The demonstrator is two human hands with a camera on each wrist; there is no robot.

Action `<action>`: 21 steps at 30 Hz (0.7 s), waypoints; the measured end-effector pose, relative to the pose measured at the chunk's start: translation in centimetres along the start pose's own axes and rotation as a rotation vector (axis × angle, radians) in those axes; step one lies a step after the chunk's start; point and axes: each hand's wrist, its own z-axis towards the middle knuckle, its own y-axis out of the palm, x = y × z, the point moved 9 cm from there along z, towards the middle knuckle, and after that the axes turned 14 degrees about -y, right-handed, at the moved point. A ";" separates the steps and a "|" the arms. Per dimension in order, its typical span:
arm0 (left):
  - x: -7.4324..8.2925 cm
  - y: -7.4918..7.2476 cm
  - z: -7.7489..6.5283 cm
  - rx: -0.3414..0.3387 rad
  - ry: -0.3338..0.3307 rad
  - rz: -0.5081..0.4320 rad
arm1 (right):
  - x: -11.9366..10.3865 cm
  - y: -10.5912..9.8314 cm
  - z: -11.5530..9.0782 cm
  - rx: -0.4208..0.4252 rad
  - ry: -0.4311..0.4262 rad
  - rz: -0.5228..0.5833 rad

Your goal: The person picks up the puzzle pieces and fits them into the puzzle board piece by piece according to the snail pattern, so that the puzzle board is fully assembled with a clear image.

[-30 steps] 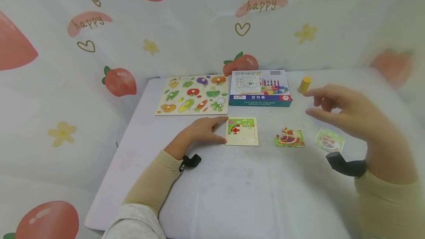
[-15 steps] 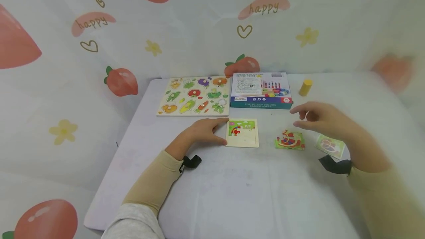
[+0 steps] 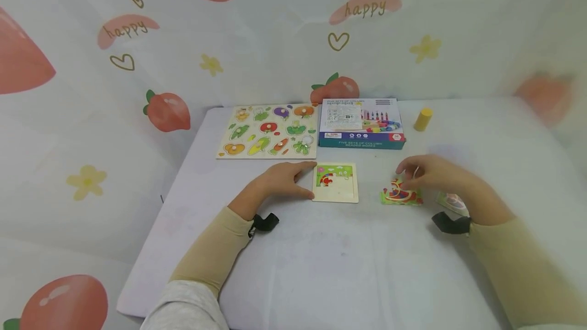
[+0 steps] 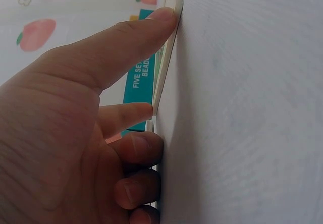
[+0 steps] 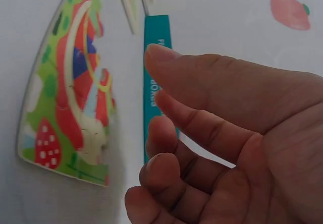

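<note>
Head view: the left hand [image 3: 285,181], spread, touches the puzzle board [image 3: 338,195], while the empty, half-open right hand [image 3: 433,173] hovers over puzzle pieces [image 3: 398,198] on the surface [image 3: 344,274], likely light, stiff, best edge-pinched.

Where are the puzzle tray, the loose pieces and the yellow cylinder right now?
Puzzle tray [image 3: 342,193]: head view, on its bare wooden floor.
Loose pieces [image 5: 63,93]: right wrist view, near the middle of the cluster.
Yellow cylinder [image 3: 421,122]: head view, on its side wall.

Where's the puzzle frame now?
In the head view, the puzzle frame lies right of the left hand, which touches it, and left of the puzzle pieces near the right hand.
</note>
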 end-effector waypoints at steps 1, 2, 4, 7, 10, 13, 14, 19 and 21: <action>0.0 0.0 0.0 -0.001 0.001 0.001 | 0.3 0.3 0.1 -0.011 0.010 0.008; 0.0 0.0 0.0 -0.001 0.002 0.002 | 0.5 0.5 0.2 -0.017 0.011 0.012; 0.0 0.0 0.1 -0.001 0.002 0.003 | 0.8 0.8 0.5 -0.033 0.016 0.009; 0.0 -0.1 0.0 -0.003 -0.002 0.002 | 0.9 1.1 0.8 -0.046 0.016 -0.010; -0.1 -0.3 -0.2 -0.005 -0.010 -0.002 | 0.9 1.3 1.1 -0.053 0.039 -0.021; -0.1 -0.3 -0.1 -0.006 -0.014 -0.002 | 0.9 1.5 1.2 -0.055 0.074 -0.018; -0.1 -0.3 -0.1 -0.006 -0.015 -0.001 | 0.9 1.5 1.2 -0.055 0.082 -0.019; -0.1 -0.2 0.0 -0.007 -0.004 -0.003 | 1.0 1.7 1.1 -0.048 0.119 -0.044; 0.0 -0.2 0.0 -0.006 0.001 -0.001 | 0.8 1.7 1.1 -0.043 0.128 -0.064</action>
